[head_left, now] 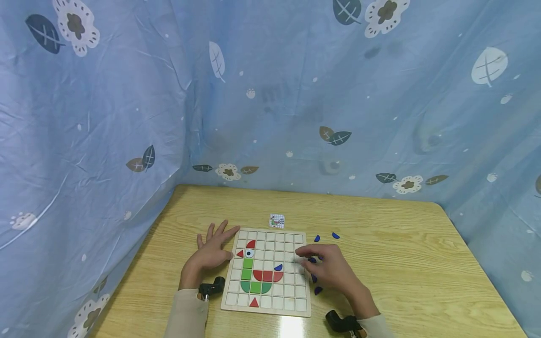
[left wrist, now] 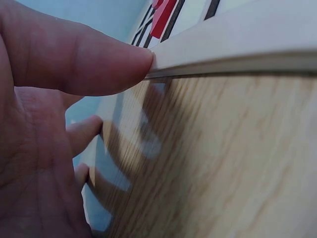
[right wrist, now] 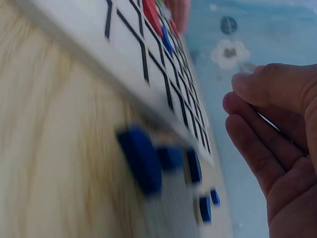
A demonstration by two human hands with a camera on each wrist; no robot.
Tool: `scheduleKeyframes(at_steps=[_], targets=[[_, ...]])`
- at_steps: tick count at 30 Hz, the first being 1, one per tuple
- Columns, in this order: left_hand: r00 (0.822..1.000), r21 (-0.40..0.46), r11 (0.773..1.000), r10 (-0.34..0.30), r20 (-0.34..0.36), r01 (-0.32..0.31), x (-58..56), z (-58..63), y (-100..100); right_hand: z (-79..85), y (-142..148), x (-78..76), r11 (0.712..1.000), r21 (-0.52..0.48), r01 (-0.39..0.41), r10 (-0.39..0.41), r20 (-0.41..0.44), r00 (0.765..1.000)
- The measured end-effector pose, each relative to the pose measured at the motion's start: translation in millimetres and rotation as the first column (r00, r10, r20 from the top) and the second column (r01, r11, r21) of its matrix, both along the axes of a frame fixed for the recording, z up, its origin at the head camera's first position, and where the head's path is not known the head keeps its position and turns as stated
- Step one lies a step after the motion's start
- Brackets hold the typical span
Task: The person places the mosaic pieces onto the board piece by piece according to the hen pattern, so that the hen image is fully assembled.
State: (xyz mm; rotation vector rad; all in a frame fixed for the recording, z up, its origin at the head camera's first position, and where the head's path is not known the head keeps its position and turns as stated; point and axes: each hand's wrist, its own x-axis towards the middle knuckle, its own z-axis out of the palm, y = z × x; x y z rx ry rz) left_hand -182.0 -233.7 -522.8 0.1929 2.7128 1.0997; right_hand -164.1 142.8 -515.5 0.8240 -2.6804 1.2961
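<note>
A wooden grid board (head_left: 266, 311) lies on the table with flat coloured pieces in its cells: green squares (head_left: 246, 274), a red square (head_left: 267, 276), red triangles (head_left: 254, 303) and a round eye piece (head_left: 250, 253). One blue half-round piece (head_left: 278, 267) sits just above the red row. At the board's left edge my left hand (head_left: 210, 253) spreads its fingers, and its thumb (left wrist: 124, 72) touches the rim. Over the right edge hovers my right hand (head_left: 329, 267), fingers bent, thumb and index apart, nothing seen between them. Loose blue pieces (right wrist: 141, 158) lie below it, partly hidden in the head view.
A small pattern card (head_left: 276, 220) lies behind the board. More blue half-round pieces (head_left: 336, 235) are scattered to the board's right on the wooden table (head_left: 401, 263). A blue patterned curtain (head_left: 287, 103) hangs along the table's back and sides.
</note>
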Motion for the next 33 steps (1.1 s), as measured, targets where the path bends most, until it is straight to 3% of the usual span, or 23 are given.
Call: scheduleKeyframes(at_steps=[13,21,33], targets=[[1.0,0.015,1.0,-0.002,0.008,0.002,2.3,3.7,0,-8.7,69,17.0,0.981,-0.066,0.185,-0.185,0.005,0.983],[1.0,0.018,1.0,-0.006,0.013,0.005,1.3,2.7,0,-12.8,90,22.8,0.961,-0.067,0.268,-0.268,0.008,0.963],[1.0,0.007,1.0,0.0,0.012,0.0,1.1,2.5,1,-16.8,76,13.6,0.965,-0.131,0.228,-0.223,0.048,0.974]])
